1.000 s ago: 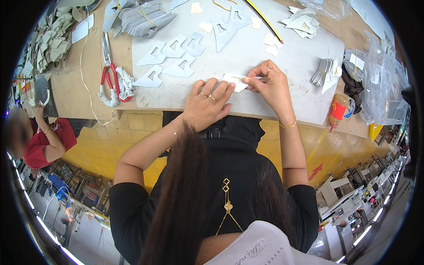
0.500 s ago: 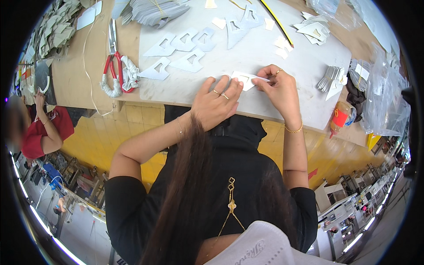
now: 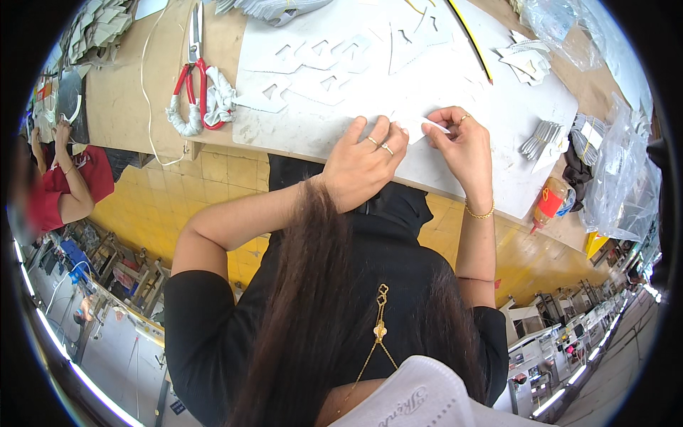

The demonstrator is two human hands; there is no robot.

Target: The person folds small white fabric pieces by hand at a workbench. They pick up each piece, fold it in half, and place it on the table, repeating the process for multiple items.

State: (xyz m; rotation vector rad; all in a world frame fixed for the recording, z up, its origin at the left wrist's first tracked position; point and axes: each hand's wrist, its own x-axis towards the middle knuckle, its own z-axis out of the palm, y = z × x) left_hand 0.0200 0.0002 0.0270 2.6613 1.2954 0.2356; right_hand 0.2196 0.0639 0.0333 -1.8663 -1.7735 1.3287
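Observation:
At the near edge of the grey-white work sheet (image 3: 270,135), both my hands meet over a small white cut piece, whose outline is washed out by glare. My left hand (image 3: 366,160), with rings on two fingers, lies palm down with its fingers stretched out, the fingertips touching the sheet beside the piece. Thumb and forefinger of my right hand (image 3: 466,146) pinch a thin white flap (image 3: 437,128), tilted up off the surface. Farther off lie several pale cut pieces (image 3: 331,84) with notched openings, spread in rows. A larger pale piece (image 3: 420,44) lies beyond them.
Red-handled shears (image 3: 198,78) with wrapped grips lie left, beside a white cord (image 3: 146,92). A yellow-black pencil (image 3: 471,39) lies at the back. Bundled pieces (image 3: 544,139), a glue bottle (image 3: 549,203) and plastic bags (image 3: 619,171) stand right. Another person in red (image 3: 82,178) works far left.
The view has shifted, so the table things appear farther right and higher. My hands stay together at the piece, the right still pinching. Glare has brightened over the white pieces.

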